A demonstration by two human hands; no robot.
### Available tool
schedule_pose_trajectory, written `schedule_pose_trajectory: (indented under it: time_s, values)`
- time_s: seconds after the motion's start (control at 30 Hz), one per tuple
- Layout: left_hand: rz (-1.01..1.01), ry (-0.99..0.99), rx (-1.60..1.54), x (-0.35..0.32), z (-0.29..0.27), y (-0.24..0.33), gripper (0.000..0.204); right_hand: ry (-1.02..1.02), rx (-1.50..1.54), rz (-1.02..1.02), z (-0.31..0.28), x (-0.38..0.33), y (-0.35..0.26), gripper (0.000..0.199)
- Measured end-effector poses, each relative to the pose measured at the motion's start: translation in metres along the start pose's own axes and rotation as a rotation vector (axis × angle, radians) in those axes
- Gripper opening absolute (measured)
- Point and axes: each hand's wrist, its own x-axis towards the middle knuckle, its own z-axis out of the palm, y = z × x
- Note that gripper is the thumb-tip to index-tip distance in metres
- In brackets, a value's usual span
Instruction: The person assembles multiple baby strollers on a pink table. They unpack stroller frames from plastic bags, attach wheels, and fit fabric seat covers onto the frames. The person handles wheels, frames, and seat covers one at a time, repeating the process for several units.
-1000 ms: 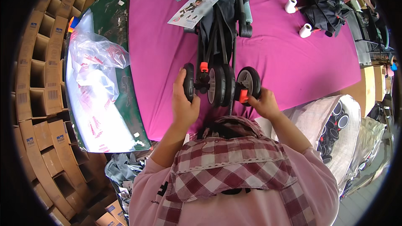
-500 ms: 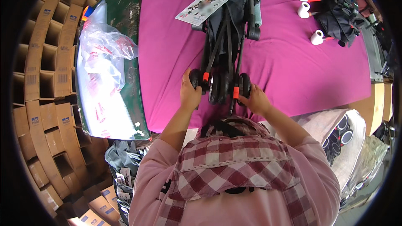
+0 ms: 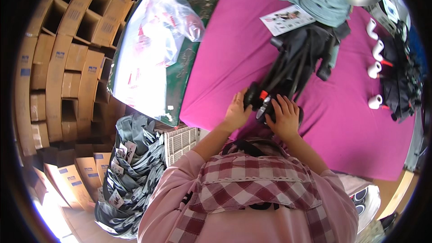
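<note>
A folded stroller (image 3: pixel 294 63) with a black frame lies slanted across a pink cloth. Its wheels point toward me, and its grey-blue fabric (image 3: pixel 320 4) is bunched at the far end. My left hand (image 3: pixel 238 112) grips a black front wheel (image 3: pixel 252 94) on the left side, beside a red clip (image 3: pixel 263 94). Over the wheels on the right side rests my right hand (image 3: pixel 285 116), its fingers curved around them and covering most of them. A printed card (image 3: pixel 288 20) lies on the stroller near the fabric.
Clear plastic bags (image 3: pixel 157 40) cover a green board at left, with stacked cardboard boxes (image 3: pixel 72 85) beyond. A container of folded grey fabric pieces (image 3: pixel 135 171) stands lower left. White curved tubes (image 3: pixel 374 69) and black bundles (image 3: pixel 398 76) lie at right.
My view has turned left, so the table sits further right. My right hand has shifted from the outer right wheel to over the wheels, nearer my left hand, which stays at the left wheel.
</note>
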Motion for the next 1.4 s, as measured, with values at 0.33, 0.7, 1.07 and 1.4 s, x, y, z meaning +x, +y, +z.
schedule_pose_trajectory:
  time_s: [0.33, 0.7, 1.07, 1.4]
  values:
    - [0.155, 0.248, 0.374, 0.026, -0.118, -0.138, 0.073, 0.063, -0.295, 0.209, -0.009, 0.006, -0.059, 0.045]
    - [-0.235, 0.29, 0.177, 0.19, -0.249, -0.228, 0.037, 0.104, -0.171, 0.145, 0.017, 0.063, -0.17, 0.031]
    - [0.157, 0.442, 0.279, 0.099, -0.18, -0.179, 0.082, 0.038, -0.016, 0.024, 0.02, 0.058, -0.157, 0.021]
    - [-0.491, 0.436, 0.471, -0.022, -0.187, -0.305, 0.013, -0.018, 0.401, -0.118, 0.057, 0.102, -0.121, 0.033]
